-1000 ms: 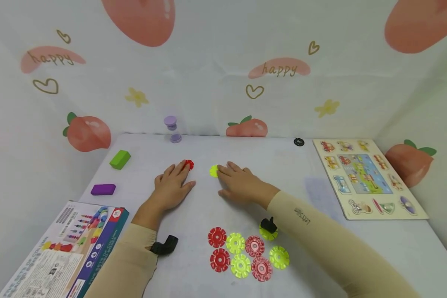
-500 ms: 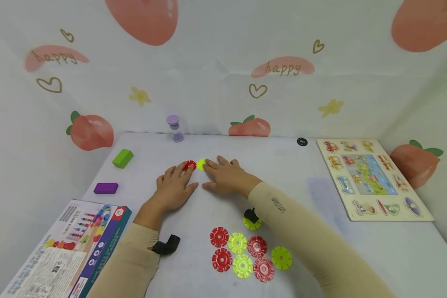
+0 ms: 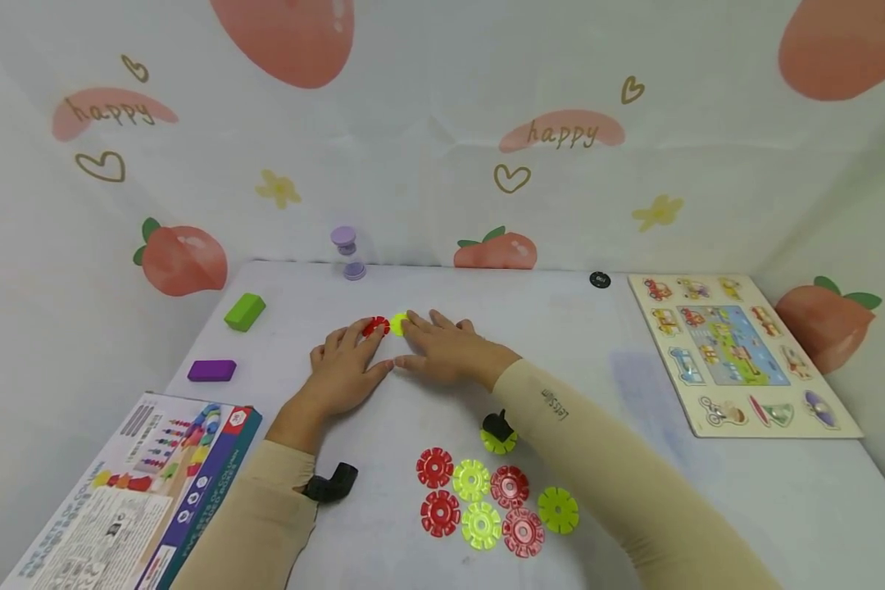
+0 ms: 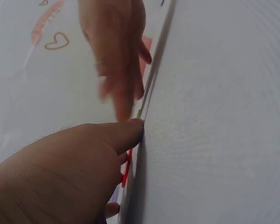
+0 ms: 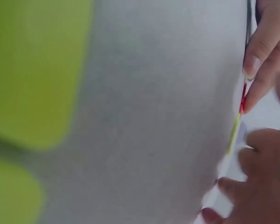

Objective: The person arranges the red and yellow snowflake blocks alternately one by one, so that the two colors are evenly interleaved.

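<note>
The backdrop (image 3: 413,82), printed with peaches, hearts and the word "happy", fills the upper half of the head view. The white bench (image 3: 383,426) occupies the lower half. The box (image 3: 140,492) lies at lower left; the puzzle board (image 3: 733,348) lies flat at right.

The right hand (image 3: 453,348), at centre, is palm down with fingers extended and slightly spread; its fingertips rest on the yellow disc. The left hand (image 3: 342,373), left of centre, is palm down with fingers extended and thumb held out; its fingertips rest on the red disc. The thumb tips are close together; contact cannot be confirmed.

The hourglass (image 3: 348,252) stands upright at the rear bench edge, left of centre. The green block (image 3: 245,312) and purple block (image 3: 212,370) lie at left, above the box.

The red disc (image 3: 382,325) and yellow disc (image 3: 397,324) lie side by side at centre, each partly covered by fingers. Whether they interlock cannot be determined. Eight loose discs (image 3: 472,480), four red and four yellow, lie at lower centre. The black chip (image 3: 601,280) lies at the rear edge, right of centre.
</note>
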Available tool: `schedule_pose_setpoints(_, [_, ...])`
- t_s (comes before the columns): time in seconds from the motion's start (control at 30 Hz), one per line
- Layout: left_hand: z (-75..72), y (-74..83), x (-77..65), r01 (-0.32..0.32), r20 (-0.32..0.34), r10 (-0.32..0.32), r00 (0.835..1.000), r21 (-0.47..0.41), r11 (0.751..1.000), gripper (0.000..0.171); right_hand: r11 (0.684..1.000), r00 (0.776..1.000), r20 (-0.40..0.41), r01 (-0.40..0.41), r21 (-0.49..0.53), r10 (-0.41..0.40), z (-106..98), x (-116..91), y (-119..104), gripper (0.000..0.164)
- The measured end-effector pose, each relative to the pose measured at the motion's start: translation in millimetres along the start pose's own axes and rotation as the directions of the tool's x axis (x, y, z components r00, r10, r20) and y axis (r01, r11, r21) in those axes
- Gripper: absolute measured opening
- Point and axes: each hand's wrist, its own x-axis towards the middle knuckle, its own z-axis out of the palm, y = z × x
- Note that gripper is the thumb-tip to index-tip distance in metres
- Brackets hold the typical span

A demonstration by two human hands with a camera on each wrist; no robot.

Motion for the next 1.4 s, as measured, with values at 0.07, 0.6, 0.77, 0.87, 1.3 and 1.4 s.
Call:
schedule_pose_setpoints(0.07, [2.2,-0.1,1.1,-0.006,-0.027,0.005,1.0,-0.013,1.0,0.071,0.997,0.999,-0.031,0.015,0.072,-0.013,-5,-4,4,0.081])
schedule_pose_setpoints(0.6, [17.4,13.3,6.7,-0.098,0.065,0.096,0.993,0.035,0.995,0.085,0.669,0.937,-0.328,0.322,0.67,-0.122,-21,-142,45,0.042])
schedule_pose_setpoints(0.77, [14.8,13.1,6.8,-0.132,0.056,0.13,0.99,0.03,0.991,0.088,0.623,0.936,-0.327,0.335,0.707,-0.131,21,-180,60,0.051])
schedule_pose_setpoints(0.87, [13.1,14.1,7.1,-0.145,0.056,0.144,0.988,0.02,0.989,0.088,0.633,0.953,-0.277,0.292,0.717,-0.127,44,-196,66,0.059])
schedule_pose_setpoints(1.3, [10.6,13.0,4.5,-0.143,0.089,0.144,0.986,-0.014,0.99,0.086,0.83,0.975,-0.209,0.18,0.527,-0.078,72,-208,52,0.029])
schedule_pose_setpoints(1.4, [11.7,13.7,4.5,-0.147,0.089,0.147,0.985,-0.012,0.989,0.086,0.8,0.983,-0.178,0.138,0.584,-0.039,71,-208,51,0.029])
